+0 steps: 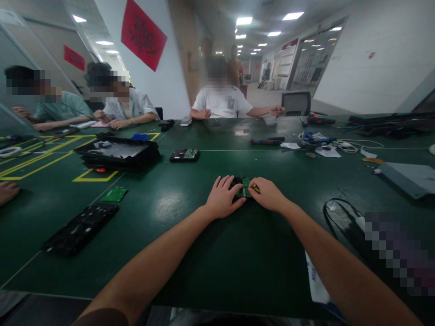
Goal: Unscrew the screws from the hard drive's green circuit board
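Observation:
A small black drive with a green circuit board (242,188) lies on the dark green table (190,244) in front of me. My left hand (222,198) rests on its left side, fingers spread flat over it. My right hand (268,193) is closed beside the board's right edge, pinching a small yellow-and-black tool (256,188) whose tip touches the board.
A second drive (184,155) and a black tray stack (117,152) sit further back on the left. A loose green board (114,194) and a black flat tray (81,227) lie at my left. Cables (343,217) lie at the right. Three people sit across the table.

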`<state>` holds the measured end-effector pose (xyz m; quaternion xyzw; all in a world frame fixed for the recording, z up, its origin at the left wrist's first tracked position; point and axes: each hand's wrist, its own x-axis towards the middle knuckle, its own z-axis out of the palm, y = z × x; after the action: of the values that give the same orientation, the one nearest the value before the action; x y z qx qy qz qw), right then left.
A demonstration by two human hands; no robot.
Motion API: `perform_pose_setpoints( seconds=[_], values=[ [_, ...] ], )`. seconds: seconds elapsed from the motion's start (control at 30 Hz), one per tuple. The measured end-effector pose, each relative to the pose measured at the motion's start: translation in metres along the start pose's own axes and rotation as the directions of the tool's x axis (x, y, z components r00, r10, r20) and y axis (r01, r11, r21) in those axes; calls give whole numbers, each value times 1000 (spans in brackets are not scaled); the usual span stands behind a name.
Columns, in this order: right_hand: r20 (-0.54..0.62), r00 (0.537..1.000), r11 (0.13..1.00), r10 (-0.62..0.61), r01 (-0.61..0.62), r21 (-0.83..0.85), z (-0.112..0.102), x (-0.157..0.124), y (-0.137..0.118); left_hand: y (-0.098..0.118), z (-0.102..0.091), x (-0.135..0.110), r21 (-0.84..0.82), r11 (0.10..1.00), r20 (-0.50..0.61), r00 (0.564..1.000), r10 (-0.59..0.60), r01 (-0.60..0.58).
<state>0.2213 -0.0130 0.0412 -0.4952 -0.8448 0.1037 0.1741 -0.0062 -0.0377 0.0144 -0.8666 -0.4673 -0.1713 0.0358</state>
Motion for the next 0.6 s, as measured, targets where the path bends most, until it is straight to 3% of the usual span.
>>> perform_pose_setpoints(
  seconds=[0.6],
  values=[
    [5, 1000, 1000, 23, -23, 7, 1, -1, -1, 0, 1, 0, 9, 1000, -8, 1000, 7, -7]
  ],
)
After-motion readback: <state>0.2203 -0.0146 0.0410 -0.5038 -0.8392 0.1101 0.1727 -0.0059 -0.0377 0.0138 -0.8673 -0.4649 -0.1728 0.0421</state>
